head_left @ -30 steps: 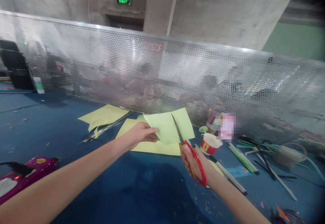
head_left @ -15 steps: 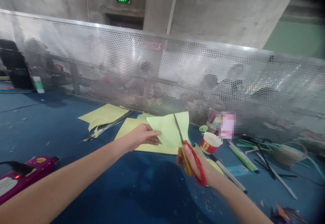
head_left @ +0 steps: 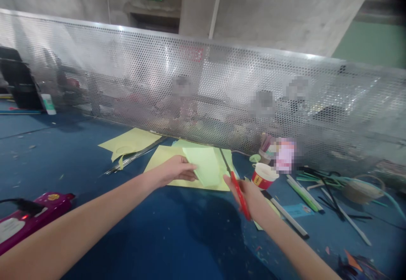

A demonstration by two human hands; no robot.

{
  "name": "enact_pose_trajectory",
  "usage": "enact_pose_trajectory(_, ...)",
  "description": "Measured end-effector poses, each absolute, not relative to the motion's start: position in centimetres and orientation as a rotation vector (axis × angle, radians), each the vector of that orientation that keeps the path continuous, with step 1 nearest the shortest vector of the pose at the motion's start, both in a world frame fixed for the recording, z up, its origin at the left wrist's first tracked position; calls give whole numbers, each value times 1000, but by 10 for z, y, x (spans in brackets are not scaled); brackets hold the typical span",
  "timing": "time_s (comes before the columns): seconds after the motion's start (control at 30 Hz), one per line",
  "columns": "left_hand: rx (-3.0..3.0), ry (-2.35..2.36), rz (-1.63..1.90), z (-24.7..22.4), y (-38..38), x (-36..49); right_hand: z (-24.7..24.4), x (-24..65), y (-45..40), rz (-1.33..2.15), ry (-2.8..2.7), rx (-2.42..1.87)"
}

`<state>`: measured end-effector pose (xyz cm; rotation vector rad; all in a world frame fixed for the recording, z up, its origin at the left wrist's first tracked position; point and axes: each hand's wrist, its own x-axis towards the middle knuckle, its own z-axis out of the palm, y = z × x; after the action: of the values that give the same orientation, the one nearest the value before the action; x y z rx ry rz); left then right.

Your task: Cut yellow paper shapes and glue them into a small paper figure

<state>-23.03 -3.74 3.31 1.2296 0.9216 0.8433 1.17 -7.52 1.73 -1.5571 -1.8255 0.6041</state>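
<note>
Between the thumb and fingers of my left hand (head_left: 177, 170) is a piece of light green paper (head_left: 206, 166), held by its left edge. My right hand (head_left: 245, 193) is closed on scissors (head_left: 239, 193) with red handles and dark blades. The blades point up and away, just right of the green paper and apart from it. Under the held piece, a yellow sheet (head_left: 158, 159) lies on the blue table (head_left: 133, 242). Another yellow sheet (head_left: 133, 140) with a cut strip lies farther left, beside thin metal rods (head_left: 136, 157).
A red and white paper cup (head_left: 264, 176) stands right of the scissors. Several markers (head_left: 288, 216), black and green strips and a woven basket (head_left: 361, 191) lie to the right. A purple power strip (head_left: 47, 208) is at left. A perforated metal screen (head_left: 142, 81) bounds the back.
The scissors have come out of the green paper and turned, now right of it. The paper looks narrower. My left hand has barely moved.
</note>
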Motion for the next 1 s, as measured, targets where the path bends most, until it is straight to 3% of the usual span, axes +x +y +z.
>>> enact_pose_trajectory(0.27,1221,934,872,29,-38,-230,21,15,-76,207,-1945,-1604)
enact_pose_trajectory(0.5,1353,770,753,42,-56,-214,38,-12,-89,1188,-1518,-1173)
enact_pose_trajectory(1.0,1009,808,964,28,-66,-195,27,-1,-81,942,-1701,-1118)
